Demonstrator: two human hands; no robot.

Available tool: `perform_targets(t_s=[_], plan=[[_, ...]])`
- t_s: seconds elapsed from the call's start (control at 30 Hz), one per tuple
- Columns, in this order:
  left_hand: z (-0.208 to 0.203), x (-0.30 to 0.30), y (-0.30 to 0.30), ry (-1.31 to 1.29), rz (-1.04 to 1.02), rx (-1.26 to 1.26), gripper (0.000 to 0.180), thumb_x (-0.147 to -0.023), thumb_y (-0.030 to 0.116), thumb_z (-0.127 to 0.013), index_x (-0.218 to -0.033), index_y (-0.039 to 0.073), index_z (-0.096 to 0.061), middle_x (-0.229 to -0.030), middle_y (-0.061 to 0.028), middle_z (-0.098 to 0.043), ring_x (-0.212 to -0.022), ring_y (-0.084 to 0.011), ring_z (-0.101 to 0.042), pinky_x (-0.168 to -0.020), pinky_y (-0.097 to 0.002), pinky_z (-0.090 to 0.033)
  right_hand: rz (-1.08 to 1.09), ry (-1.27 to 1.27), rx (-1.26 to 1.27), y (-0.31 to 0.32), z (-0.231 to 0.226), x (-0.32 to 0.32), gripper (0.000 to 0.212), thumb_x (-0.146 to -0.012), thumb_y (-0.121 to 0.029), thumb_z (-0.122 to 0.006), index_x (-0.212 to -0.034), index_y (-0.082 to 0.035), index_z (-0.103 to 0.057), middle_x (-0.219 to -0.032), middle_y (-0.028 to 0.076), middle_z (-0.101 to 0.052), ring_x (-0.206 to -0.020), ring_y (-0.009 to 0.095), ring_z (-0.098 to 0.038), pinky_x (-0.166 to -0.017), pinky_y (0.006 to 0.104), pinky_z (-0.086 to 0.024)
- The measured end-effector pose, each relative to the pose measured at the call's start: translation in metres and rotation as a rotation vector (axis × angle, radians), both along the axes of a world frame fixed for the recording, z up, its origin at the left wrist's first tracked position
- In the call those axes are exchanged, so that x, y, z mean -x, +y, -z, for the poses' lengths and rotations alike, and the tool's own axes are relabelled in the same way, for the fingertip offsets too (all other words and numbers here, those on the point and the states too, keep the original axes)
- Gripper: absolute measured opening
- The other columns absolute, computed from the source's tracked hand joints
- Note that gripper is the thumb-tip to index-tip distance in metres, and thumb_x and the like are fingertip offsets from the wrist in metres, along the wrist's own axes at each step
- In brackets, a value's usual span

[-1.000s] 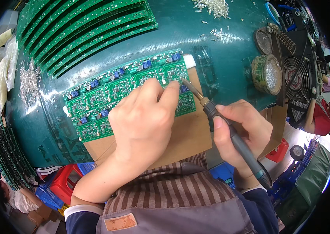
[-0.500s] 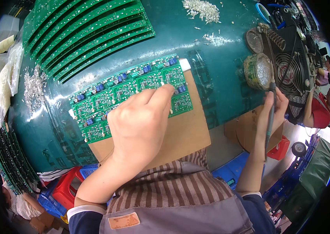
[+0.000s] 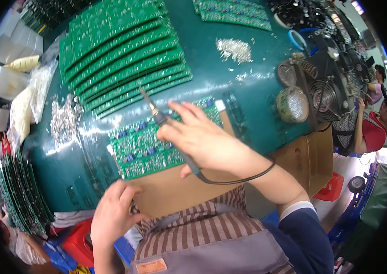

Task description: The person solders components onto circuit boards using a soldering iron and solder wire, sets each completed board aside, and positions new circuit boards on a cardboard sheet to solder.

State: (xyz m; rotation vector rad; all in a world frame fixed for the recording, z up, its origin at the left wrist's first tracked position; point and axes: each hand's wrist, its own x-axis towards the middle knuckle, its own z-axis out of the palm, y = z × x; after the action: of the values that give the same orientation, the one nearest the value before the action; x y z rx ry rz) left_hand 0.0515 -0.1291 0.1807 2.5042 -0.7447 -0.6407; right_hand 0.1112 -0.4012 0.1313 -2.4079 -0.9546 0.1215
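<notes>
A green circuit board (image 3: 145,162) with small blue parts lies on a sheet of brown cardboard (image 3: 170,192) at the table's near edge. My right hand (image 3: 212,144) is over the board, its fingers closed around a soldering iron (image 3: 160,118). The iron's tip points up and left, toward a stack of green boards (image 3: 125,59), and its black cord hangs past my wrist. By the near left corner of the board, my left hand (image 3: 113,212) is held with thumb and fingers apart and nothing between them. My right hand covers the board's right part.
Small silvery pieces lie in piles at the left (image 3: 64,119) and far right (image 3: 234,50). On the right stand a round tin (image 3: 292,104), an iron holder coil (image 3: 307,67) and a fan (image 3: 323,98). More boards (image 3: 22,192) are at left. Another person (image 3: 371,123) sits at far right.
My right hand has brought the soldering iron from the round tin at the right to above the board. My left hand has left the board's top and moved down and left.
</notes>
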Motion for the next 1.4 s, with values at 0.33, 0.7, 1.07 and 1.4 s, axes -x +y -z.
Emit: perform_targets(t_s=[0.33,0.7,1.07,1.4], plan=[[0.044,0.032,0.022,-0.33,-0.164,-0.026,0.062,-0.056,0.004,-0.073,-0.116,0.017,-0.07,-0.107,-0.0087,-0.057,-0.073,-0.0226,-0.05,-0.067,-0.0363,-0.047,0.139,-0.241,-0.029,-0.058,-0.042,-0.02,0.074,-0.055,-0.027,-0.089,-0.116,-0.013,-0.051,-0.125,0.015,-0.054,-0.129,0.045,-0.041,-0.107,0.0544,-0.031],[0.047,-0.047,0.017,-0.495,-0.671,0.719,0.025,-0.078,0.016,-0.065,-0.095,-0.002,-0.067,-0.089,-0.0115,-0.066,-0.083,-0.0225,-0.063,-0.074,-0.0304,-0.049,0.439,-0.301,0.162,-0.227,-0.033,-0.202,0.088,-0.049,-0.021,-0.096,-0.118,-0.014,-0.041,-0.137,0.017,-0.048,-0.131,0.043,-0.04,-0.107,0.0498,-0.038],[0.064,-0.085,0.014,-0.03,-0.717,1.102,0.02,-0.087,-0.002,-0.072,-0.103,-0.001,-0.061,-0.098,-0.0065,-0.069,-0.089,-0.0113,-0.064,-0.08,-0.0253,-0.051,0.489,0.042,0.276,-0.222,-0.034,-0.233,0.079,-0.055,-0.003,-0.089,-0.115,-0.009,-0.037,-0.142,0.02,-0.05,-0.13,0.044,-0.044,-0.102,0.0467,-0.043],[-0.037,-0.159,0.028,-0.039,-0.852,1.08,0.019,-0.098,0.019,-0.061,-0.108,0.004,-0.065,-0.07,0.0118,-0.053,-0.049,0.0035,-0.028,-0.044,-0.0179,-0.017,0.479,-0.088,-0.753,-0.155,-0.048,-0.192,0.039,-0.092,-0.022,-0.071,-0.11,-0.011,-0.039,-0.114,0.02,-0.065,-0.108,0.017,-0.062,-0.083,0.0322,-0.055]])
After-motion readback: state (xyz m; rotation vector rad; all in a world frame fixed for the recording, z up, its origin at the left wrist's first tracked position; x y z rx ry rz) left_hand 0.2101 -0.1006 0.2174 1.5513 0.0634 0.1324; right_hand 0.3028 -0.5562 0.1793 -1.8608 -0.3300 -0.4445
